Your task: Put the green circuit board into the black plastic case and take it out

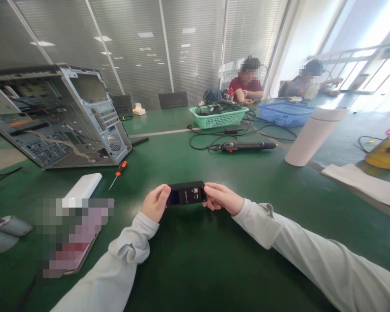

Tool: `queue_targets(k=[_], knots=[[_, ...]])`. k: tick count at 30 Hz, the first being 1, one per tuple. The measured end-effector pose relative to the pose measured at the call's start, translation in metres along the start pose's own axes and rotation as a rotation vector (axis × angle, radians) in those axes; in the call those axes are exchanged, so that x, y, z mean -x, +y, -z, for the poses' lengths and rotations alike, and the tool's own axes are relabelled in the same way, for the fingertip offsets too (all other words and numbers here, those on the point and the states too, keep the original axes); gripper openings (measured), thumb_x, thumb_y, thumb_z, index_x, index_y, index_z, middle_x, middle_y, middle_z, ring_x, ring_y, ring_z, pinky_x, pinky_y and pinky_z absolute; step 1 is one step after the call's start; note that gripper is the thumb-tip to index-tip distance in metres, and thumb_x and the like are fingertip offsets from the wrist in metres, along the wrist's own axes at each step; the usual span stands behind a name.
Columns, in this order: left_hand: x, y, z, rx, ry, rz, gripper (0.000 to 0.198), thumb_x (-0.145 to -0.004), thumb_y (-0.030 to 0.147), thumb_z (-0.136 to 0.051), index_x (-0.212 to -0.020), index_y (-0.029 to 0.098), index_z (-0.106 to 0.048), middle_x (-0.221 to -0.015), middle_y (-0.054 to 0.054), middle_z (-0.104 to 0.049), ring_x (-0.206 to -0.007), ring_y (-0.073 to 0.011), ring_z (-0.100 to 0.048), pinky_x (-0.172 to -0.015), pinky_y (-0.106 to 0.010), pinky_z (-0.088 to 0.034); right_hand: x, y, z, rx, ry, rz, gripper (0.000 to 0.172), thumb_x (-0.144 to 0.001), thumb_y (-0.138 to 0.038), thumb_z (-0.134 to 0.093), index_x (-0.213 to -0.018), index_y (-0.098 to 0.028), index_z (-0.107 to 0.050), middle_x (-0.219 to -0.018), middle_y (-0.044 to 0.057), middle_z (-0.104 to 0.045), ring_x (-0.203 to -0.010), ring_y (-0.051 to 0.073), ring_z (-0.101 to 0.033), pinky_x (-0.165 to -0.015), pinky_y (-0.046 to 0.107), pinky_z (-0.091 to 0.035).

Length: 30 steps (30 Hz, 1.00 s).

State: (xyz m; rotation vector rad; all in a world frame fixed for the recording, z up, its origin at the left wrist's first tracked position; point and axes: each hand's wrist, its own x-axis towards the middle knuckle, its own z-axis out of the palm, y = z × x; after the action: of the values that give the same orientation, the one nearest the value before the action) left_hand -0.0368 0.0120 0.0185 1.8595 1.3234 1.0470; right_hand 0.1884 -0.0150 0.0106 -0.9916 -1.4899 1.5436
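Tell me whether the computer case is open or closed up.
Open: no panel covers the near side of the computer case, so pale cables and perforated metal show inside it.

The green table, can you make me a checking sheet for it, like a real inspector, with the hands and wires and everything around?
Surface: green table, with a light strip across it.
Job's things: black device with a dark window at one end; its markings are too small to read.
Clutter: opened computer case, orange-and-black screwdriver, pale tumbler, green basket, blue basket.
Hands: left hand and right hand each hold one end of the device.
Cables: black cable looping on the table near the green basket.
Surroundings: person in red, another person farther right, blinds behind.
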Motion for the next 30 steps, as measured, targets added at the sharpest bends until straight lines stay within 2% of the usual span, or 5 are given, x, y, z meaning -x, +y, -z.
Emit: queue_targets(k=[3,9,15,24,30], knots=[[0.0,0.001,0.002,-0.06,0.037,0.014,0.056,-0.079,0.067,-0.032,-0.051,0.021,-0.047,-0.04,0.004,-0.042,-0.04,-0.0137,-0.044,-0.045,-0.027,-0.035,0.0,-0.001,-0.004,-0.014,-0.04,-0.085,0.067,-0.075,-0.076,-0.056,-0.086,-0.011,-0.043,-0.065,0.005,-0.054,-0.045,0.007,-0.043,-0.036,0.012,-0.022],[0.001,-0.002,-0.001,-0.045,-0.036,0.152,0.065,-0.082,0.067,-0.024,-0.037,0.024,-0.041,-0.031,0.0,-0.04,-0.035,-0.015,-0.042,-0.041,-0.028,-0.033,-0.003,-0.006,-0.007,-0.048,-0.019,-0.252,0.057,-0.102,-0.059,-0.029,-0.084,-0.009,-0.047,-0.051,0.005,-0.049,-0.038,0.008,-0.043,-0.033,0.013,-0.021],[-0.002,-0.009,-0.001,-0.008,-0.05,0.187,0.067,-0.084,0.066,-0.022,-0.037,0.023,-0.044,-0.03,-0.001,-0.044,-0.034,-0.0156,-0.047,-0.043,-0.027,-0.037,-0.002,-0.012,-0.009,-0.103,-0.008,-0.316,0.055,-0.105,-0.052,-0.024,-0.083,-0.007,-0.048,-0.056,0.009,-0.054,-0.042,0.01,-0.05,-0.034,0.012,-0.027],[0.001,-0.001,-0.002,0.026,-0.125,0.092,0.076,-0.084,0.069,-0.017,-0.044,0.019,-0.058,-0.042,-0.005,-0.06,-0.045,-0.0163,-0.056,-0.05,-0.027,-0.043,-0.001,-0.016,-0.011,-0.119,0.011,-0.311,0.036,-0.107,-0.041,-0.025,-0.1,-0.011,-0.044,-0.064,0.007,-0.057,-0.044,0.011,-0.053,-0.033,0.01,-0.031],[0.0,-0.005,-0.007,0.18,-0.092,0.085,0.06,-0.081,0.069,-0.034,-0.071,0.017,-0.06,-0.047,-0.001,-0.06,-0.045,-0.0148,-0.057,-0.046,-0.025,-0.041,0.001,-0.017,-0.011,-0.148,0.047,-0.271,0.028,-0.103,-0.041,-0.032,-0.103,-0.014,-0.038,-0.073,0.008,-0.058,-0.046,0.012,-0.054,-0.034,0.011,-0.035]])
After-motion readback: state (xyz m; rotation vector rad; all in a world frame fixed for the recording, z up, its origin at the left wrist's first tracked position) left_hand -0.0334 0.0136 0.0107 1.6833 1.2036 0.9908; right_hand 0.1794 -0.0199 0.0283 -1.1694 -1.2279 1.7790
